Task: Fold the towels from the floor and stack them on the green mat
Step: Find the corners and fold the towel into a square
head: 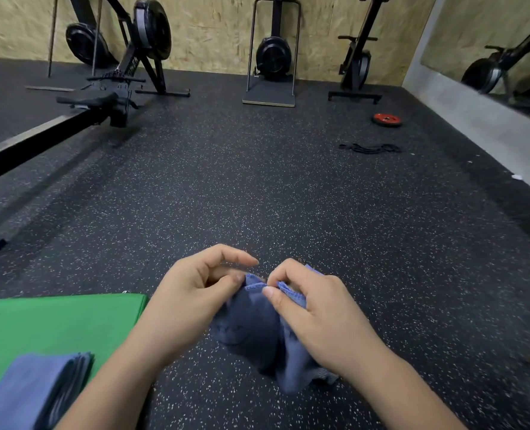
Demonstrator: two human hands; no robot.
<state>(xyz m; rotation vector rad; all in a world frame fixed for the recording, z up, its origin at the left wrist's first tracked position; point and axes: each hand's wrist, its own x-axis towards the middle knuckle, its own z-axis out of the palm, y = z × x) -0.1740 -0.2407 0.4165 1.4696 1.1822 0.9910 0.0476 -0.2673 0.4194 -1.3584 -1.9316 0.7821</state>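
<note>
A blue towel (251,330) hangs crumpled between my hands above the speckled black floor. My left hand (192,296) pinches its stitched top edge with thumb and fingers. Close beside it, my right hand (313,308) pinches the same edge, thumb on the near side. The towel's lower part droops toward the floor below my right wrist. At the lower left lies the green mat (71,318), and on its near part sits a stack of folded blue towels (31,389).
A rowing machine (71,119) stretches along the left. More exercise machines (273,57) stand against the far wall. A red weight plate (387,119) and a black band (371,148) lie at the right, near a grey ledge (490,131).
</note>
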